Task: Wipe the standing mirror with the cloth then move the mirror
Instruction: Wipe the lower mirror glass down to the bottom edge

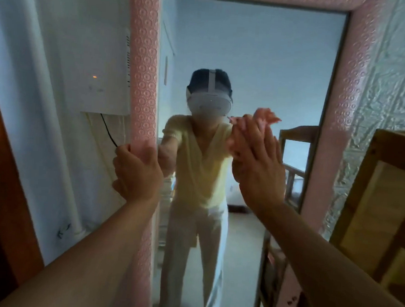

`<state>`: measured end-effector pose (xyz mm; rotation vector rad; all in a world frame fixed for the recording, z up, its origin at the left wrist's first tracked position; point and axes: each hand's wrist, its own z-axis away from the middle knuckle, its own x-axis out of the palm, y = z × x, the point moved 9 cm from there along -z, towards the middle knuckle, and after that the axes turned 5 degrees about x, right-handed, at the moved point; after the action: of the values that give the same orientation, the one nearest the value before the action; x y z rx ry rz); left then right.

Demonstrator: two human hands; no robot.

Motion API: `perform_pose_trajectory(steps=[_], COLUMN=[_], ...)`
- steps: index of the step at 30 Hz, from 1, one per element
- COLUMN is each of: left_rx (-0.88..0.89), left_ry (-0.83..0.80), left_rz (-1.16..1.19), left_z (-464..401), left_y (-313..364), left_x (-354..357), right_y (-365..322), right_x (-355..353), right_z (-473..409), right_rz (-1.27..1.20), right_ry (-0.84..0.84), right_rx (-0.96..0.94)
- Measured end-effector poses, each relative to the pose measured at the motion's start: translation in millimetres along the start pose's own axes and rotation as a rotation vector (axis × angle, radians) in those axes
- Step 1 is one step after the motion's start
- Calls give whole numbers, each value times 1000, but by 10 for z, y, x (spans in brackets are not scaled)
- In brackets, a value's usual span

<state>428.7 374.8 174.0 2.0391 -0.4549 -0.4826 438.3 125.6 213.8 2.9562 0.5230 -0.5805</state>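
Two hands at work: left hand (pixel 136 172) on the frame, right hand (pixel 258 166) on the glass.
Mirror: the standing mirror (pixel 252 49) is upright straight ahead, filling the middle of the view, its pink embossed frame (pixel 144 65) close to the wall on both sides.
Cloth: a pink cloth (pixel 267 116) is pressed flat to the glass under the right palm, at about the height of the reflected headset; only its top edge shows past the fingertips.
Right fingers: stretched out nearly flat and together, pinning the cloth rather than gripping it.
Left fingers: curled closed around the left rail of the frame, thumb on the front face, steadying it.
Stage, as I judge it: wiping, with moving not yet begun.
Slip risk: a flat palm holds the cloth only by pressure, so easing off could let it slide down the glass and drop.
Tipping risk: a hard push on the upper glass could rock the mirror backward, and one hand is bracing it.
Neighbours: a white wall box (pixel 102 69) with a dangling black cable (pixel 108 130) sits just left of the frame, and a wooden shelf (pixel 389 202) stands close on the right; shifting the mirror sideways could snag the cable or knock the shelf.
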Motion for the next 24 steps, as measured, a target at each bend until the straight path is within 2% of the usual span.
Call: perform_pose_trajectory(steps=[2,6,8,9,12,13,15,19,21,22,24], left_rx=[-5,-1,-11,-22,-40,-42,-48,-82,-103,-110,-114], left_ry=[27,61,73,78,110,118,116,62,42,38,36], left_rz=[-2,-36,-51,-60,-83,-87,-92,-136,-162,-176,-191], left_z=[25,81,58,67,88,95,107,230,311,339,372], left_y=[-19,-15,-14,-5,14,12,-17,-196,-303,-343,-381], left_x=[-16,-16,-29,-26,-25,-25,-10,40,57,54,39], right_y=[51,-121,-83,-9,560,697,716,427,452,505,710], right_x=[67,387,339,252,-66,-109,-45,264,300,251,43], right_z=[402,1475,1303,1059,301,282,653,1932,2003,1850,1393], right_rz=[-16,72,91,103,47,22,-14,15,21,18,-25], right_ry=[-31,-328,-328,-263,-58,-36,-62,-290,-319,-292,-189], right_rx=[-43,-459,-520,-452,26,110,66,-186,-274,-243,-17])
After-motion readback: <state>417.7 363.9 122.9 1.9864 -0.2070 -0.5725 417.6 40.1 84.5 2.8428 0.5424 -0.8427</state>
